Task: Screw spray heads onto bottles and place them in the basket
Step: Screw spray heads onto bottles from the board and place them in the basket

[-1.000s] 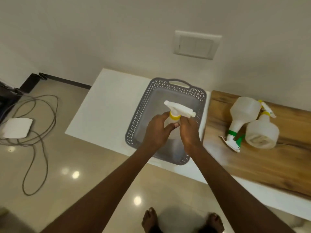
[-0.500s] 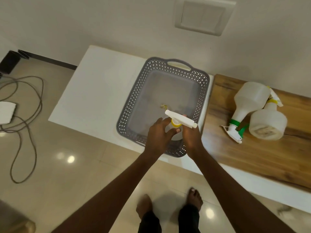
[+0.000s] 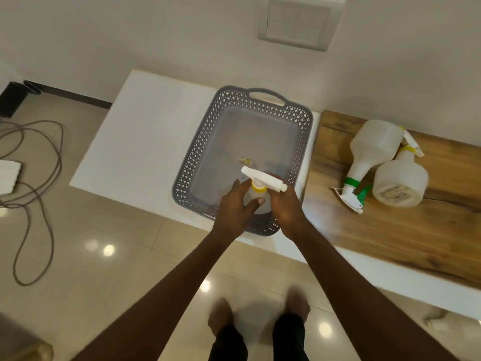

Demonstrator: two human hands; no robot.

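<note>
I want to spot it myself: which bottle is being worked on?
Find the grey basket on the white counter. Over its near end both hands hold a bottle upright. Its collar is yellow; the other yellow-collared one lies on the wooden board.

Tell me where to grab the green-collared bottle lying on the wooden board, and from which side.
Grip the green-collared bottle around its tapering shoulder just above the green collar, coming down from above. It lies on its side on the wooden board with its far side against the other bottle, so the left flank looks freest for fingers.
</note>
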